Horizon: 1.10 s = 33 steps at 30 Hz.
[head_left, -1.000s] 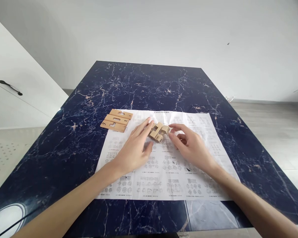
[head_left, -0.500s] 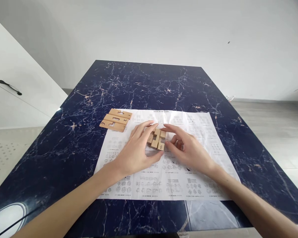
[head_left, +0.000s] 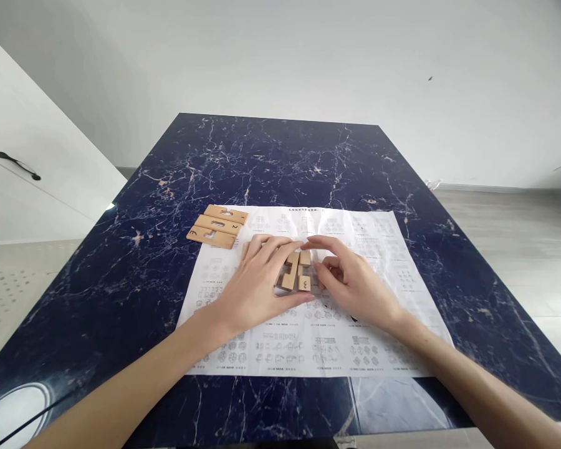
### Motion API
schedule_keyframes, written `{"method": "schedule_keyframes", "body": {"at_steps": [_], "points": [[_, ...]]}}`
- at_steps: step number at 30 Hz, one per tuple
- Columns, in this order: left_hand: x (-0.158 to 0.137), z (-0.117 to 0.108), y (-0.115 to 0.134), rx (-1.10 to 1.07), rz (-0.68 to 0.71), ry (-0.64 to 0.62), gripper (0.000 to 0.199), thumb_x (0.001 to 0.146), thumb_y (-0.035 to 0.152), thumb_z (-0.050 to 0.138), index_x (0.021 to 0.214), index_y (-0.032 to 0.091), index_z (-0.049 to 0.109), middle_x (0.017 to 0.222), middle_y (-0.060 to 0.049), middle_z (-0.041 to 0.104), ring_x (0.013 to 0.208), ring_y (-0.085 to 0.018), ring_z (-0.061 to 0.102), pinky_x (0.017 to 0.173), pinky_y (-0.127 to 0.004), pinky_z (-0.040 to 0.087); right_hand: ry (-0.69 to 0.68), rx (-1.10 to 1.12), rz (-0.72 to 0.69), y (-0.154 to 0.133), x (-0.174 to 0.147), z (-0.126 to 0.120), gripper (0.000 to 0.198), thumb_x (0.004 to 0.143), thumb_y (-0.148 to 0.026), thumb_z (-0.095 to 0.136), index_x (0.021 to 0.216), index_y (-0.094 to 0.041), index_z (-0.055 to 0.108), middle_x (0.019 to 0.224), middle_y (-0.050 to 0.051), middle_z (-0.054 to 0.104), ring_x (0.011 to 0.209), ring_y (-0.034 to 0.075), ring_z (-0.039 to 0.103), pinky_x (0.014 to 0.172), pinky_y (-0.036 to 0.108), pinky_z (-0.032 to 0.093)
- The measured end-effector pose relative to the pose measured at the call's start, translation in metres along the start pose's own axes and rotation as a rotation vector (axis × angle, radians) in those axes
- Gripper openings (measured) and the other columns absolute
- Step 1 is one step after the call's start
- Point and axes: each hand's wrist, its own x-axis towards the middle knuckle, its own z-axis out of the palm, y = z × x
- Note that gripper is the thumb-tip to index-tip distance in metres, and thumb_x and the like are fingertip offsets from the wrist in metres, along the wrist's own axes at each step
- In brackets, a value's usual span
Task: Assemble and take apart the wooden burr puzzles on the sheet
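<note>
Small notched wooden puzzle pieces point(head_left: 290, 274) lie side by side on a printed paper sheet point(head_left: 325, 349); one bears the number 3. My left hand point(head_left: 257, 280) curls around them from the left, its fingers along the far and left sides and its thumb along the near end. Part of the group is hidden under those fingers. My right hand point(head_left: 350, 277) is at the right side, index finger stretched to the far end, thumb just beside the pieces, other fingers curled under. It holds nothing that I can see.
Three flat wooden plates point(head_left: 218, 226) with cut-outs and numbers overlap at the sheet's upper left corner. The dark blue marbled table point(head_left: 271, 162) extends to a white wall. A white cabinet point(head_left: 42, 143) with a black handle stands left; a round white object point(head_left: 16, 408) is at lower left.
The group of pieces has turned slightly and shifted a little toward me. My left fingers have drawn in nearer over its left side; the right hand has barely moved.
</note>
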Motion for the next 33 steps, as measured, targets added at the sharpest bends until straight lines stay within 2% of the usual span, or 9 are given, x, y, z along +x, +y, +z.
{"method": "schedule_keyframes", "body": {"at_steps": [4, 9, 12, 20, 28, 33], "points": [[0.000, 0.000, 0.002, -0.008, 0.001, -0.024, 0.082, 0.085, 0.068, 0.080, 0.152, 0.032, 0.050, 0.151, -0.009, 0.058, 0.140, -0.039, 0.044, 0.117, -0.060, 0.044, -0.003, -0.008, 0.008, 0.000, 0.000, 0.000, 0.038, 0.103, -0.028, 0.047, 0.140, -0.023, 0.052, 0.135, 0.014, 0.071, 0.065, 0.017, 0.066, 0.061, 0.038, 0.054], [0.002, 0.002, 0.003, 0.007, 0.054, -0.058, 0.080, 0.090, 0.070, 0.073, 0.153, 0.030, 0.048, 0.154, -0.010, 0.058, 0.142, -0.038, 0.049, 0.118, -0.058, 0.042, -0.001, -0.021, 0.033, -0.002, 0.000, 0.000, 0.038, 0.104, -0.031, 0.046, 0.140, -0.020, 0.053, 0.098, 0.009, 0.075, 0.060, 0.018, 0.061, 0.059, 0.037, 0.051], [0.002, 0.002, 0.003, 0.016, 0.081, -0.052, 0.077, 0.091, 0.067, 0.073, 0.152, 0.028, 0.048, 0.152, -0.010, 0.059, 0.139, -0.035, 0.053, 0.117, -0.055, 0.043, 0.011, -0.028, 0.028, -0.002, 0.000, 0.001, 0.038, 0.104, -0.031, 0.045, 0.139, -0.019, 0.054, 0.087, 0.006, 0.071, 0.059, 0.017, 0.059, 0.060, 0.036, 0.050], [0.002, 0.002, 0.004, 0.010, 0.087, -0.045, 0.066, 0.093, 0.056, 0.077, 0.147, 0.028, 0.051, 0.141, -0.008, 0.066, 0.131, -0.033, 0.058, 0.111, -0.053, 0.049, 0.031, -0.009, 0.020, 0.002, 0.001, 0.002, 0.035, 0.105, -0.033, 0.046, 0.136, -0.020, 0.054, 0.095, 0.007, 0.071, 0.060, 0.016, 0.059, 0.062, 0.037, 0.051], [0.002, 0.003, 0.001, -0.006, 0.107, -0.017, 0.071, 0.089, 0.064, 0.077, 0.145, 0.027, 0.053, 0.131, -0.008, 0.069, 0.123, -0.033, 0.061, 0.103, -0.051, 0.055, 0.039, 0.039, -0.011, 0.009, 0.005, 0.002, 0.033, 0.105, -0.034, 0.048, 0.135, -0.023, 0.054, 0.124, 0.011, 0.071, 0.060, 0.013, 0.057, 0.056, 0.033, 0.049], [0.001, 0.002, 0.000, 0.050, 0.119, 0.014, 0.071, 0.087, 0.064, 0.079, 0.140, 0.023, 0.055, 0.124, -0.008, 0.070, 0.114, -0.031, 0.062, 0.099, -0.048, 0.056, 0.019, 0.049, -0.046, 0.013, 0.009, 0.000, 0.031, 0.104, -0.031, 0.050, 0.134, -0.023, 0.056, 0.122, 0.009, 0.073, 0.060, 0.013, 0.057, 0.055, 0.032, 0.049]]}}
